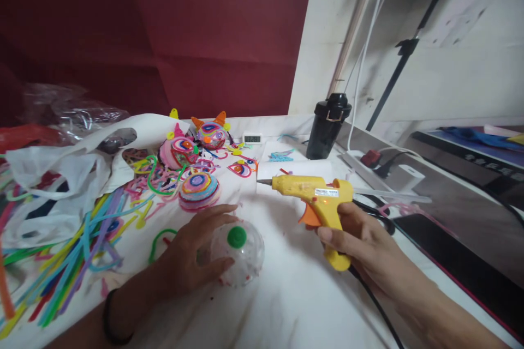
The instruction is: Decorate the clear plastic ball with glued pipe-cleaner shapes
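Pipe cleaners (87,235), bottle (327,133) beyond, left hand (186,248) cupping ball (248,253), right hand (365,240) gripping glue gun (327,202)

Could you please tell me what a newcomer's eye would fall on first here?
Probably the yellow plastic glue gun with an orange trigger, held in the right hand just right of centre, its nozzle pointing left. Next comes the clear, rounded plastic piece with a green disc on top, under the left hand's fingers at lower centre. The multicoloured fuzzy craft stems fanned across the lower left also stand out.
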Demonstrator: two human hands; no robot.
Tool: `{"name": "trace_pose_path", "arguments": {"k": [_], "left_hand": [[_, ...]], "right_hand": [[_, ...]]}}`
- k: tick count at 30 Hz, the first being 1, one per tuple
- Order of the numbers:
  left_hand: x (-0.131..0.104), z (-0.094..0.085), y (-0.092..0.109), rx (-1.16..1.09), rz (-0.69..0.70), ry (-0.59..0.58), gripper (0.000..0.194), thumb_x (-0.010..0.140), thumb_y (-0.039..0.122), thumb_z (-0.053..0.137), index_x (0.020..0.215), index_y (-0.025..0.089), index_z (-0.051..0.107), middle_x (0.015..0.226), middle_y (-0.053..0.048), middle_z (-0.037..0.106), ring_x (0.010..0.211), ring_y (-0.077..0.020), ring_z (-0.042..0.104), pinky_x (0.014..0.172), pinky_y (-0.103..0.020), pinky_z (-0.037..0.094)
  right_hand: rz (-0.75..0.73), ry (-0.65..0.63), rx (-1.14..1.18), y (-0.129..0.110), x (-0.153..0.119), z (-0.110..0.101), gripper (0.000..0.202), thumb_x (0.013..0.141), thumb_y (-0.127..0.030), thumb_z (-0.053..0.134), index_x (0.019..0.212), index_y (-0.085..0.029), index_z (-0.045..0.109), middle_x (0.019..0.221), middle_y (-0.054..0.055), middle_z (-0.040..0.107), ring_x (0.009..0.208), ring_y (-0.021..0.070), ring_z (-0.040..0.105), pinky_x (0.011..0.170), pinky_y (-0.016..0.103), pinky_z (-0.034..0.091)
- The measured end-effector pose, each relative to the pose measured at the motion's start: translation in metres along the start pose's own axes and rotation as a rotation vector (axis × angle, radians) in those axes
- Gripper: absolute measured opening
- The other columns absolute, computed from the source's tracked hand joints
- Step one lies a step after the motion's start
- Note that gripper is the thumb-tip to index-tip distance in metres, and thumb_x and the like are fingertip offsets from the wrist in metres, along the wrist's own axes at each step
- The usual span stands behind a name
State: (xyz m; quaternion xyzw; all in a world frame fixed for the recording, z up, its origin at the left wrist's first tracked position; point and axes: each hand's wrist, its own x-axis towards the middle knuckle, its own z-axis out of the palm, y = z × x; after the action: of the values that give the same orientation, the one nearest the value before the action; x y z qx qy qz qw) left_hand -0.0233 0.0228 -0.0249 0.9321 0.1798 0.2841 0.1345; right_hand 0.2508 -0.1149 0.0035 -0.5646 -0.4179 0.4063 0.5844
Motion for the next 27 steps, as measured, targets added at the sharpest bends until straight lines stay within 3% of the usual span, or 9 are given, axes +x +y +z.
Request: {"name": "trace_pose_path", "arguments": {"k": [3,7,12,15,20,27], "left_hand": [[-0.001,0.002,0.005,0.124,0.143,0.065,0.044,0.091,0.035,0.058,0.132,0.023,0.050,0.132,-0.012,0.061,0.122,-0.0285,0.057,0.102,-0.044,0.049],[-0.003,0.001,0.010,0.224,0.295,0.047,0.041,0.094,0.027,0.055,0.134,0.018,0.051,0.129,-0.014,0.064,0.122,-0.0287,0.057,0.103,-0.046,0.047],[-0.003,-0.001,0.016,0.335,0.317,0.042,0.038,0.093,0.018,0.058,0.131,0.016,0.055,0.125,-0.012,0.068,0.119,-0.0238,0.060,0.101,-0.038,0.050],[-0.003,0.000,0.017,0.348,0.303,0.044,0.038,0.096,0.021,0.054,0.134,0.020,0.053,0.126,-0.009,0.068,0.121,-0.0222,0.060,0.102,-0.038,0.052],[-0.007,-0.001,0.012,0.445,0.393,0.000,0.036,0.095,0.020,0.055,0.131,0.014,0.056,0.131,-0.011,0.065,0.126,-0.0208,0.056,0.106,-0.031,0.049],[-0.013,0.000,0.008,0.515,0.381,-0.025,0.038,0.098,0.025,0.051,0.135,0.019,0.053,0.135,-0.006,0.063,0.124,-0.0179,0.058,0.105,-0.029,0.050]], "right_hand": [[0.013,-0.030,0.015,0.001,-0.002,0.003,0.040,0.073,-0.041,0.075,0.103,-0.023,0.058,0.085,0.003,0.065,0.071,0.0171,0.061,0.055,0.023,0.044],[0.041,0.011,-0.016,0.001,-0.007,0.009,0.033,0.072,-0.041,0.077,0.093,-0.021,0.062,0.071,-0.001,0.060,0.059,0.0116,0.051,0.049,0.020,0.038],[0.098,0.032,-0.086,0.006,-0.011,0.010,0.033,0.072,-0.050,0.074,0.076,-0.019,0.064,0.058,-0.004,0.051,0.046,0.0074,0.035,0.041,0.021,0.027],[0.108,-0.050,-0.123,0.011,-0.010,0.006,0.037,0.074,-0.056,0.070,0.077,-0.019,0.065,0.051,-0.007,0.040,0.044,0.0071,0.028,0.038,0.021,0.022],[0.146,-0.229,-0.150,0.014,-0.010,0.004,0.042,0.082,-0.059,0.061,0.087,-0.017,0.067,0.060,-0.003,0.047,0.047,0.0076,0.036,0.040,0.020,0.027],[0.182,-0.314,-0.064,0.015,-0.007,0.011,0.040,0.085,-0.054,0.060,0.093,-0.016,0.068,0.065,-0.001,0.052,0.054,0.0095,0.044,0.047,0.021,0.033]]}}
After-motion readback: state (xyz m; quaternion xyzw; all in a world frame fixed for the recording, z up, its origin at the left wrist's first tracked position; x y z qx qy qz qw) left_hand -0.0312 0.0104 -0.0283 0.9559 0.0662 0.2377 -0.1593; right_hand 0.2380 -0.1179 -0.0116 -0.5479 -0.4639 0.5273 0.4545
